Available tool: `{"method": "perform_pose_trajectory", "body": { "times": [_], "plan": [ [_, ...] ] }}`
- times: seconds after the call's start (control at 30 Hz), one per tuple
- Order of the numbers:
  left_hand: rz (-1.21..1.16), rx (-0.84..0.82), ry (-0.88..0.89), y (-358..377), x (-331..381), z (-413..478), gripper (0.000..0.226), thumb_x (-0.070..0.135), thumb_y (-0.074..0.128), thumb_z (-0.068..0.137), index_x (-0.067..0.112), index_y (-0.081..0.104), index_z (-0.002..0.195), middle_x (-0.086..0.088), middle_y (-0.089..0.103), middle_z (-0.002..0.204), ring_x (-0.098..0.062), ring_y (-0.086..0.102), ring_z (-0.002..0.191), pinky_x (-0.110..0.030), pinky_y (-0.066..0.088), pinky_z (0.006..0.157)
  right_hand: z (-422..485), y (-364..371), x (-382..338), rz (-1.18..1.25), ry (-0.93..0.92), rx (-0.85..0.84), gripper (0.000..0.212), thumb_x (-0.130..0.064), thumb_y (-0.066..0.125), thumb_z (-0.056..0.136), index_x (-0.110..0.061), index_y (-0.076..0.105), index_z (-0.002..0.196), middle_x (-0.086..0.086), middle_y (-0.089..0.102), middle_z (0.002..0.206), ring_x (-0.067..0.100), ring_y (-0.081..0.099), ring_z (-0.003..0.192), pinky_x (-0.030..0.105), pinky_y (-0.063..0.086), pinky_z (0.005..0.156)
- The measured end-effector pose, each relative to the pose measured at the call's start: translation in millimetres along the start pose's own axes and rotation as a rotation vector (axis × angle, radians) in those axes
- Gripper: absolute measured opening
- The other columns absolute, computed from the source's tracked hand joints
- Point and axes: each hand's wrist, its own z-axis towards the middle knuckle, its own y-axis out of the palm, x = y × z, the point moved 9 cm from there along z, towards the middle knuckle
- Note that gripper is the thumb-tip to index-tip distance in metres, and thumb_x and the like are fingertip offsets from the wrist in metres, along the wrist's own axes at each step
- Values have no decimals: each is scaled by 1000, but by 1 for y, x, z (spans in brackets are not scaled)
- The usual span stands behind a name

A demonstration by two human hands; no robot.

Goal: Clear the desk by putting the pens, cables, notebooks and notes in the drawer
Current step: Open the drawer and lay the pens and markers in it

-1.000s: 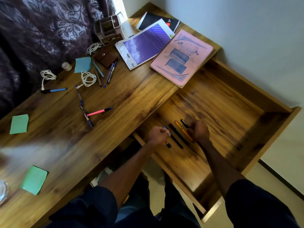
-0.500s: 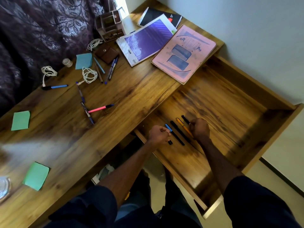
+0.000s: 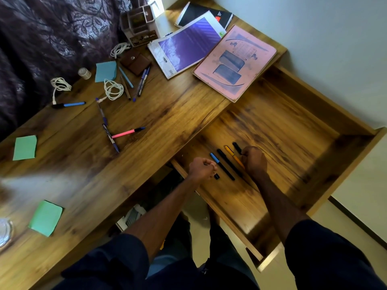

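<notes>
1. Task things first: four slim plastic pens lie side by side on the floor of the open wooden drawer [image 3: 314,114], near its front-left corner: a blue-capped black pen [image 3: 222,166], an all-black pen [image 3: 228,162], an orange-barrelled pen [image 3: 233,156] and a short black pen [image 3: 237,147].
2. My left hand [image 3: 202,169] is curled at 9 o'clock of that row, fingers closed; can't tell if it's clamped on anything. A small black cap-like bit [image 3: 216,176] sits just beside it.
3. My right hand [image 3: 254,161] is a loose fist at 3 o'clock, touching the orange pen's lower end; whether it grips it, can't tell.
4. Handling, imo: pens are light, stiff, roll easily. Pinch mid-barrel, lay flat.
5. Outward, on the wooden desk top [image 3: 167,114]: the pink-barrelled pen [image 3: 128,132] at approx 10 o'clock from the drawer pens, the white coiled cable [image 3: 113,90] beyond. Cable's floppy; I'd grab the whole coil.
6. Pink-covered notebook [image 3: 234,61] at 12 o'clock overhangs the drawer; flat, heavier, take by an edge. Green sticky note pads [image 3: 25,147] far at 9 o'clock.
</notes>
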Motion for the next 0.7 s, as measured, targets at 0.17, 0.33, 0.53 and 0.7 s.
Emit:
{"method": "perform_pose_trajectory", "body": {
  "times": [0.17, 0.33, 0.53, 0.7],
  "plan": [
    [-1, 14, 4, -2, -2, 0, 23, 11, 65, 94, 8, 66, 117, -9, 70, 110, -14, 67, 86, -22, 57, 69, -1, -1, 2, 8, -1, -6, 15, -13, 63, 93, -14, 73, 105, 9, 68, 112, 27, 65, 99, 41, 56, 82],
    [-4, 18, 6, -2, -7, 0, 21, 10, 65, 94, 7, 66, 116, -10, 71, 109, -13, 67, 84, -22, 58, 68, -2, 0, 2, 20, -40, -8, 15, -13, 64, 93, -14, 74, 104, 9, 69, 110, 26, 65, 99, 41, 56, 82],
    [-15, 13, -14, 1, -13, 2, 22, 9, 65, 94, 8, 65, 116, -9, 71, 107, -13, 66, 83, -24, 58, 71, 0, 0, -2, 31, -62, -10, 15, -12, 63, 94, -14, 74, 104, 8, 70, 110, 24, 64, 100, 41, 56, 83],
    [-27, 4, -18, 0, -15, 0, 22, 9, 64, 95, 7, 65, 117, -10, 71, 110, -15, 67, 86, -23, 57, 66, 2, 1, -5, 37, -61, -2, 14, -11, 63, 94, -14, 73, 103, 8, 69, 110, 24, 64, 100, 42, 56, 85]
  ]
}}
